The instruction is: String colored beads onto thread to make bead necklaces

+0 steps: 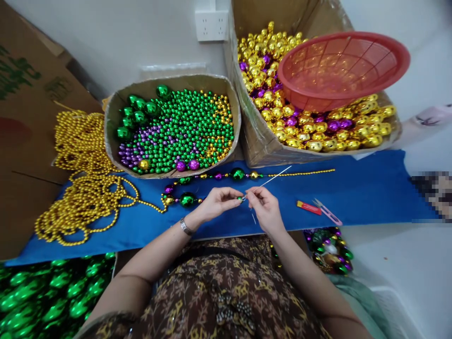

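My left hand [221,205], with a watch on its wrist, pinches a small green bead [240,198] at the fingertips. Close against it, my right hand [264,205] is closed on a thin white strand [277,176]; whether this is a needle or stiff thread I cannot tell. A short white end also hangs below the right fingers. Behind my hands, a bead garland [187,199] of green, purple and gold beads lies in a loop on the blue cloth [226,225]. To the right of my hands lie a red-and-yellow box cutter [309,207] and pink thread snips [328,213].
Behind stand a carton [237,127] of small beads and a taller carton [259,153] of gold and purple beads, topped by a red plastic basket [344,70]. Gold bead chains [81,188] heap at left. Large green beads [56,287] sit low left, mixed beads [330,249] low right.
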A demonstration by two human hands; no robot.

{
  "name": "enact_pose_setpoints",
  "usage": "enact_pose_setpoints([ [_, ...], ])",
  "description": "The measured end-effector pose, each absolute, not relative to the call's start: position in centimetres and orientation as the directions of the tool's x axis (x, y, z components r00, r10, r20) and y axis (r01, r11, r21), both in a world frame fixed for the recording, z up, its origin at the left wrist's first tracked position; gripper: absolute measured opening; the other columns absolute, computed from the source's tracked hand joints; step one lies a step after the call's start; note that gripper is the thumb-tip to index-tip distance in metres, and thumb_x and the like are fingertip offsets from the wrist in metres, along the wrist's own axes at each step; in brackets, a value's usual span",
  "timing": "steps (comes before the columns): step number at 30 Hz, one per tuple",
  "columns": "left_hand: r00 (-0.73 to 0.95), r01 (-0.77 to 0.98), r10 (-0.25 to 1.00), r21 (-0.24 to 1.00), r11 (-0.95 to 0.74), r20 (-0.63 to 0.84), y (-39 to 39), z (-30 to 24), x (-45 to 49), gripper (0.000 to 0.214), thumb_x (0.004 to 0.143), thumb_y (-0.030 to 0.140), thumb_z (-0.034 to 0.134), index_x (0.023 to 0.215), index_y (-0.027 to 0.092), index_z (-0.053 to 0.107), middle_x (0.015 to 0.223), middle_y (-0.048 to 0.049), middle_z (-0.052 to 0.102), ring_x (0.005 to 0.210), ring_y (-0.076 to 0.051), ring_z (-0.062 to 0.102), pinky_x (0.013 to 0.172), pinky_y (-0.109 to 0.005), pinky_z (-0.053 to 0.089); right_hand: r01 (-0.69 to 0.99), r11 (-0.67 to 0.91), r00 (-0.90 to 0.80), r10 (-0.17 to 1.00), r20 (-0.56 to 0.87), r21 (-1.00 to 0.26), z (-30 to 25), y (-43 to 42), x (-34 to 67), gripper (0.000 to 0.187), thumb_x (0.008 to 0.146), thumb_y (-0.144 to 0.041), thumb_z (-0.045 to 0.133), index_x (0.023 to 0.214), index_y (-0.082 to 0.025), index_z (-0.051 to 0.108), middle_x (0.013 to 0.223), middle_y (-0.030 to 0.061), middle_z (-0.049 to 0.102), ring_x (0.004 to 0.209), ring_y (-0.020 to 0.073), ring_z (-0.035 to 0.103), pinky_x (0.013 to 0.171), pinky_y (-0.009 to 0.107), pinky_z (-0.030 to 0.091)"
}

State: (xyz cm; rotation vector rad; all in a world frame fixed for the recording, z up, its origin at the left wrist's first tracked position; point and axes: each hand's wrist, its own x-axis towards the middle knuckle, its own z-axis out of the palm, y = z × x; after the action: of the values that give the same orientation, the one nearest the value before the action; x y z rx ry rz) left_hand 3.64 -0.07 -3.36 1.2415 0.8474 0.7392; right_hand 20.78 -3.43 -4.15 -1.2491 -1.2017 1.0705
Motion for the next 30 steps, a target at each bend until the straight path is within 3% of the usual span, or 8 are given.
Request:
enact_pose_setpoints([
  [5,0.526,-0.021,0.846,0.993,0.118,-0.09,-0.1,-3.3,3.8,0.036,0.078,0.04,0.071,0.1,0.011,0.069,0.093,-0.0084,0.071,0.08,-0.015,0.062,0.076,-0.029,0.048,0.283,0.203,0.022,0.976,0.218,-0.937,-3.9,-3.9,20.8,0.018,0.087,-0.037,0.06,0.084,-0.021,0.067,0.086,0.0035,0.064,0.076,0.0154,0.06,0.068,0.027,0.049],
  [10,0.541,0.118,0.836,0.992,0.039,-0.097,-0.1,-3.3,3.7,0.027,0.081,0.036,0.066,0.093,0.012,0.069,0.081,-0.0042,0.068,0.067,-0.011,0.055,0.064,-0.024,0.043,0.168,0.124,0.058,0.989,0.136,-0.978,-3.9,-3.9,21.1,0.026,0.088,-0.041,0.059,0.105,-0.022,0.063,0.079,0.0007,0.061,0.062,0.0118,0.056,0.058,0.025,0.048],
  [15,0.552,0.18,0.83,0.983,-0.025,-0.08,-0.3,-3.3,3.9,0.023,0.084,0.03,0.061,0.097,0.013,0.068,0.084,-0.0037,0.067,0.069,-0.012,0.055,0.064,-0.023,0.042,0.184,0.117,0.083,0.988,0.134,-0.976,-3.7,-3.9,21.4,0.026,0.093,-0.041,0.052,0.102,-0.021,0.064,0.079,0.0015,0.064,0.062,0.0111,0.057,0.061,0.025,0.049],
  [21,0.57,0.181,0.822,0.978,-0.107,-0.016,-0.1,-3.1,4.2,0.023,0.085,0.03,0.059,0.097,0.013,0.068,0.084,-0.0034,0.067,0.072,-0.013,0.055,0.067,-0.024,0.042,0.34,0.225,-0.003,0.971,0.238,-0.913,-4.6,-3.6,20.9,0.028,0.091,-0.041,0.054,0.106,-0.024,0.07,0.095,0.0061,0.06,0.095,0.0186,0.059,0.08,0.031,0.051],
  [24,0.573,0.135,0.819,0.988,-0.069,-0.021,0.0,-3.0,4.2,0.023,0.083,0.032,0.062,0.095,0.013,0.068,0.084,-0.0032,0.067,0.072,-0.012,0.055,0.067,-0.024,0.042,0.339,0.213,-0.08,0.977,0.197,-0.917,-5.0,-3.5,20.9,0.034,0.094,-0.04,0.049,0.119,-0.024,0.065,0.093,0.0051,0.059,0.087,0.0161,0.06,0.078,0.03,0.051],
  [26,0.525,0.089,0.849,0.996,0.01,-0.056,0.0,-3.0,4.3,0.023,0.081,0.034,0.066,0.09,0.012,0.067,0.08,-0.0027,0.065,0.068,-0.011,0.053,0.063,-0.023,0.041,0.343,0.191,-0.039,0.981,0.189,-0.92,-5.0,-3.7,21.1,0.037,0.093,-0.041,0.049,0.123,-0.022,0.061,0.096,0.0053,0.059,0.076,0.0139,0.059,0.068,0.028,0.051],
  [30,0.258,-0.138,0.959,0.978,0.158,-0.118,-0.1,-3.3,4.6,0.027,0.073,0.038,0.074,0.083,0.013,0.066,0.075,-0.0023,0.065,0.066,-0.011,0.056,0.061,-0.022,0.042,0.424,0.149,0.159,0.959,0.235,-0.893,-5.2,-4.7,20.7,0.028,0.088,-0.043,0.057,0.105,-0.02,0.061,0.089,0.0034,0.062,0.061,0.0111,0.054,0.059,0.025,0.049],
])
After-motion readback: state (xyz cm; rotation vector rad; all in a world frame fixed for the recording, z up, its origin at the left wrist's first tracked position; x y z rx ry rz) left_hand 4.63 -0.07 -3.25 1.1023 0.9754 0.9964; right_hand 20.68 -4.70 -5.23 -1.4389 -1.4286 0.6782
